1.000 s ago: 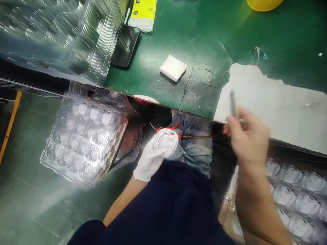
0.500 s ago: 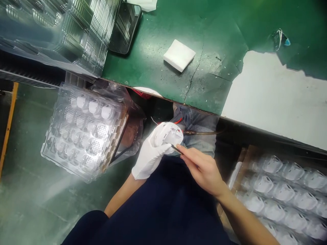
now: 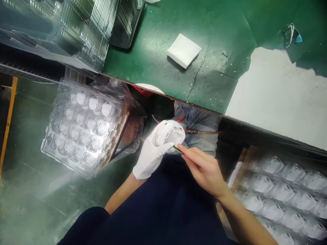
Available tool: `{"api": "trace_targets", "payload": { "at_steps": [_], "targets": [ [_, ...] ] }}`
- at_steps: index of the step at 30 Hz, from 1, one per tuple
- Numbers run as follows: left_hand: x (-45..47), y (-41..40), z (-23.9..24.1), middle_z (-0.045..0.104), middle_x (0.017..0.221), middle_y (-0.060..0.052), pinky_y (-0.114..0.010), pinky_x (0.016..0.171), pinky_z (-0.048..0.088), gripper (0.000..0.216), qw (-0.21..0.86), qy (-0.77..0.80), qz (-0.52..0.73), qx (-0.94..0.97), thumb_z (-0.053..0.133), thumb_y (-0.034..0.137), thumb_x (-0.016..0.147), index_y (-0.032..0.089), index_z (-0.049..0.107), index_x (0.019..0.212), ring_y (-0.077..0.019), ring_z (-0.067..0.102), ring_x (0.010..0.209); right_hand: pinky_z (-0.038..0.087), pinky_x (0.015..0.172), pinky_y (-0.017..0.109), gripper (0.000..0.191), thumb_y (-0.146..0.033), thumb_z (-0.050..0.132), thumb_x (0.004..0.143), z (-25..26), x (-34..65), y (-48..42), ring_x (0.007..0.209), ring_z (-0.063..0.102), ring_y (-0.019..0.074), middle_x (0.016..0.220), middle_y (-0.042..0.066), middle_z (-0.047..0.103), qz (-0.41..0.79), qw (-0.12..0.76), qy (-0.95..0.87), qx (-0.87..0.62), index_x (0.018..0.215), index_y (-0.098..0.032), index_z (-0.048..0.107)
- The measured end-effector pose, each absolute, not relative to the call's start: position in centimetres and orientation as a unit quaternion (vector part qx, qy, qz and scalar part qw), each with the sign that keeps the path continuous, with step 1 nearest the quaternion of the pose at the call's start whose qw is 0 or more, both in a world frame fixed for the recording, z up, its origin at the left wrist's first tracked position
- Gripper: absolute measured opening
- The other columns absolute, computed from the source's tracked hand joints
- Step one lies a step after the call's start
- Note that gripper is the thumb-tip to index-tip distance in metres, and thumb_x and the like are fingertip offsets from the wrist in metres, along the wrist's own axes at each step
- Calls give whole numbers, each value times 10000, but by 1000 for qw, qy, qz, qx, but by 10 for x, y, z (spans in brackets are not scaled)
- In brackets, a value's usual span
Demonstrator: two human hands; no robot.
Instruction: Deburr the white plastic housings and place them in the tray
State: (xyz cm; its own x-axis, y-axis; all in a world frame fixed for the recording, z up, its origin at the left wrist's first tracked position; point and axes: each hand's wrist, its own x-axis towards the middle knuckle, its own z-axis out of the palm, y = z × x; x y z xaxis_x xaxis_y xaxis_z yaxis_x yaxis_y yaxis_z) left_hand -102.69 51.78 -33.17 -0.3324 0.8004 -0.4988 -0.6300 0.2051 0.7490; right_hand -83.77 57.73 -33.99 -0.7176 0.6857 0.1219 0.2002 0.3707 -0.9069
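My left hand (image 3: 150, 154), in a white glove, is closed around a rounded white plastic housing (image 3: 171, 132) above my lap. The housing's hollow, recessed side faces up. Bare and pinched, my right hand (image 3: 201, 165) grips a thin dark tool (image 3: 178, 149), whose tip is at the housing's lower edge beside my left thumb. I cannot tell whether the tip touches the plastic, nor what kind of tool it is.
A white block (image 3: 184, 51) lies on the green worktop (image 3: 227, 27), near a phone (image 3: 127, 25) and stacked clear trays (image 3: 76, 30). Left, a clear tray (image 3: 51, 149) holds a few white parts; right, another tray (image 3: 288, 197) holds many. A brown hose (image 3: 204, 132) crosses my lap.
The view has shifted slightly, so the worktop's things sit a little differently. The housing has tilted a little in my left hand; both hands keep their hold.
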Motion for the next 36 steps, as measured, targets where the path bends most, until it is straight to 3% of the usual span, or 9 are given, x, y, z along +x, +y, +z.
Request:
{"api": "trace_targets", "payload": {
  "at_steps": [17, 26, 36],
  "targets": [
    [-1026, 518, -327, 724, 1503, -118, -400, 1127, 597, 682, 563, 538, 623, 76, 942, 275, 810, 240, 698, 1446, -347, 649, 1440, 607, 729, 260, 618, -28, 578, 1052, -339, -843, 574, 797, 738, 152, 977, 41, 769, 476, 250, -796, -280, 1598, -314, 619],
    [-1025, 514, -326, 723, 1506, -109, -422, 1207, 546, 668, 542, 567, 617, 69, 926, 254, 830, 233, 692, 1456, -339, 632, 1465, 568, 646, 236, 720, 22, 596, 1014, -341, -841, 570, 705, 697, 131, 884, 16, 722, 455, 247, -810, -274, 1642, -329, 566],
    [-1026, 507, -332, 702, 1542, -91, -466, 1281, 477, 681, 545, 579, 598, 103, 932, 261, 836, 263, 690, 1472, -350, 595, 1506, 542, 594, 233, 637, -10, 580, 1030, -337, -842, 571, 636, 635, 126, 799, 7, 666, 477, 256, -802, -254, 1607, -276, 613]
  ]
}}
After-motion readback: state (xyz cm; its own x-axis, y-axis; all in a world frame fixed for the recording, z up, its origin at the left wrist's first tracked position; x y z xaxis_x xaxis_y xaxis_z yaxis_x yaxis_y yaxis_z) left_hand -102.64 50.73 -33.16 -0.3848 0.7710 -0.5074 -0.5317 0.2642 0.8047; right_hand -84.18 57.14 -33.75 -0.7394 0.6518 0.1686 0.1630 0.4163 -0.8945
